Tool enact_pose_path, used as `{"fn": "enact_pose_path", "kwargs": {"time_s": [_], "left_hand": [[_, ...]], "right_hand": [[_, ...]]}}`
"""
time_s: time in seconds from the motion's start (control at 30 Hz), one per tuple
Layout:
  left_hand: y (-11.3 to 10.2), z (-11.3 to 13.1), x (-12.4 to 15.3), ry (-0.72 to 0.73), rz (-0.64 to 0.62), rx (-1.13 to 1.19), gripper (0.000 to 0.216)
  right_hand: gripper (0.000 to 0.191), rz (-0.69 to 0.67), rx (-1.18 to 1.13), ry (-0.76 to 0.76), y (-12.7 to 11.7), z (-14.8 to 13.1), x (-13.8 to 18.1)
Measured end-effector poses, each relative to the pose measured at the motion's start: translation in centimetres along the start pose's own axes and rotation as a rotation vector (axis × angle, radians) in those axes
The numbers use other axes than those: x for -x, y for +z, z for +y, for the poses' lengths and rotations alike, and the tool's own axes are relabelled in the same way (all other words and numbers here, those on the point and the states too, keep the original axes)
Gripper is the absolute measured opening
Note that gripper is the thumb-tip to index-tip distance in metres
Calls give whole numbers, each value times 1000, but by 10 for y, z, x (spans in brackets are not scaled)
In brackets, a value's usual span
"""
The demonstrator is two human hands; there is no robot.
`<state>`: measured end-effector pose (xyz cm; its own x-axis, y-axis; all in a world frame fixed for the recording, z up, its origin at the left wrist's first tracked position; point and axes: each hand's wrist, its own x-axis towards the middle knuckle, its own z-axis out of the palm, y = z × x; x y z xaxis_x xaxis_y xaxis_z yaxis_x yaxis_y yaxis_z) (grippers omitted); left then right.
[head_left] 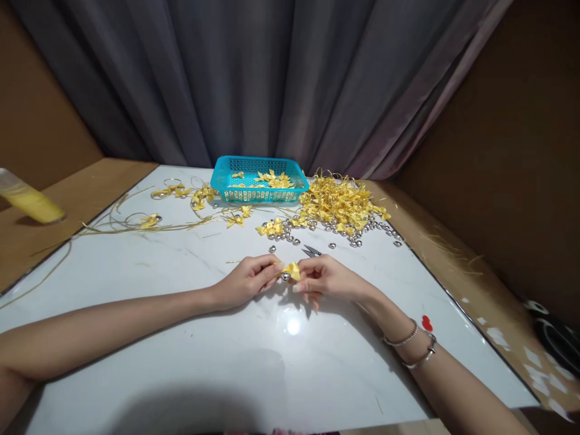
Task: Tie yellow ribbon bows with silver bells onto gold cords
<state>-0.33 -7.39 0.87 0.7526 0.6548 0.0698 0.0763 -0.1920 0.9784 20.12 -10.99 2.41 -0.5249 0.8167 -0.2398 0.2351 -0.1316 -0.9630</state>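
Above the middle of the white table, a yellow ribbon bow (293, 271) with a small silver bell-like bead (285, 277) is held between both hands. My left hand (247, 281) pinches its left side with thumb and forefinger. My right hand (328, 279) has closed fingertips on the bow's right side. Small scissors (312, 251) show their parted blades just beyond the right hand; their handles are hidden, and whether that hand also grips them is unclear. Several loose silver beads (290, 232) lie farther back.
A turquoise basket (260, 196) containing yellow bows stands at the back. Right of it rises a pile of yellow bows (339, 202). Gold cords (181, 226) trail leftward. A red piece (426, 323) lies near my right wrist; a yellow-filled container (31, 202) is at far left.
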Motion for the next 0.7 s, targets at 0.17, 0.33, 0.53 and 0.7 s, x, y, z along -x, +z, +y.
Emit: {"fn": "enact_pose_path", "kwargs": {"time_s": [0.17, 0.33, 0.53, 0.7], "left_hand": [[2, -2, -2, -21, 5, 23, 35], [6, -4, -8, -96, 224, 138, 30], [6, 0, -5, -140, 152, 173, 33], [5, -4, -6, -148, 69, 296, 32]], "right_hand": [[31, 57, -24, -37, 1, -7, 5], [38, 322, 196, -97, 8, -8, 4], [33, 507, 681, -265, 18, -2, -2], [21, 361, 745, -281, 25, -2, -1]]}}
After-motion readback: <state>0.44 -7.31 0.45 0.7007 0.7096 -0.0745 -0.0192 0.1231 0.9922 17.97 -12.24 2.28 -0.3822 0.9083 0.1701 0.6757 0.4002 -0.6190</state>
